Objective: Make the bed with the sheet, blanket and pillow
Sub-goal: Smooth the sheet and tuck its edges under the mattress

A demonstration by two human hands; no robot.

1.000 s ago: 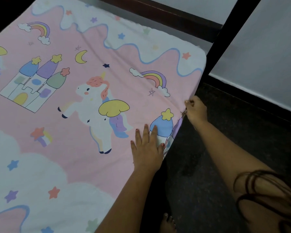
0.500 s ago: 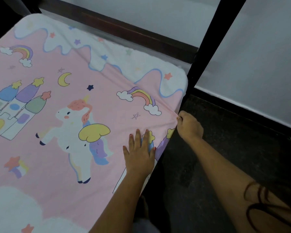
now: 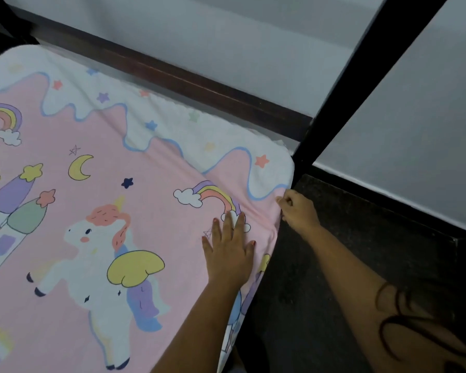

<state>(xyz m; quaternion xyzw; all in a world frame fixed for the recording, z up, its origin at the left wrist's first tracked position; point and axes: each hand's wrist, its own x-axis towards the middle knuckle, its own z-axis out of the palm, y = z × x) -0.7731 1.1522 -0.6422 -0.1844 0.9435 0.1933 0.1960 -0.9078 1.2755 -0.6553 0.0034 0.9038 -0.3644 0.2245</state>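
A pink sheet (image 3: pixel 151 200) printed with a unicorn, castle, moon and rainbows covers the mattress, with a white wavy border along its far end. My left hand (image 3: pixel 230 249) lies flat on the sheet near the right edge, fingers apart, over a small rainbow. My right hand (image 3: pixel 297 211) is closed on the sheet's right edge, just below the far right corner, where the cloth hangs over the mattress side. No blanket or pillow is in view.
A dark wooden bed rail (image 3: pixel 189 84) runs along the far end. A black post (image 3: pixel 361 82) rises at the bed's far right corner. Dark floor (image 3: pixel 355 265) lies to the right of the bed, with grey walls (image 3: pixel 420 125) behind.
Both hands have slid along the right edge toward the far corner of the bed. The right hand still grips the sheet's edge, and the view has followed forward.
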